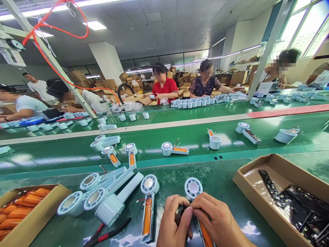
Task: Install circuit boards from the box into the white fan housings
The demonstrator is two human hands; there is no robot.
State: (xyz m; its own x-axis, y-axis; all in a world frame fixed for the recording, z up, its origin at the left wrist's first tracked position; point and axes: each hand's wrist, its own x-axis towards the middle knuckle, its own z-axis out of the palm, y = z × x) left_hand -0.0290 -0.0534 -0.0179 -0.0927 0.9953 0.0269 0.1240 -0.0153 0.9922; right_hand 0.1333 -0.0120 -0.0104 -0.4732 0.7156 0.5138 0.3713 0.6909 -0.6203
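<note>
My left hand (174,223) is closed around a dark circuit board (181,213), mostly hidden by the fingers. My right hand (217,216) pinches close beside it, fingertips meeting my left thumb; what it grips is hidden. Beneath both hands lies a light-blue housing with a round slotted head (193,187); its handle shows an orange battery (205,235) and a thin dark wire. Just left lies a similar open housing (149,185) with an orange battery (147,216) and red wires.
At right stands a cardboard box of circuit boards (272,161); at left, a box of orange batteries (41,219). Several light-blue housings (95,199) cluster left, near red-and-black-handled pliers (110,235). More housings lie on the green conveyor belt (144,137). Co-workers (164,85) sit across.
</note>
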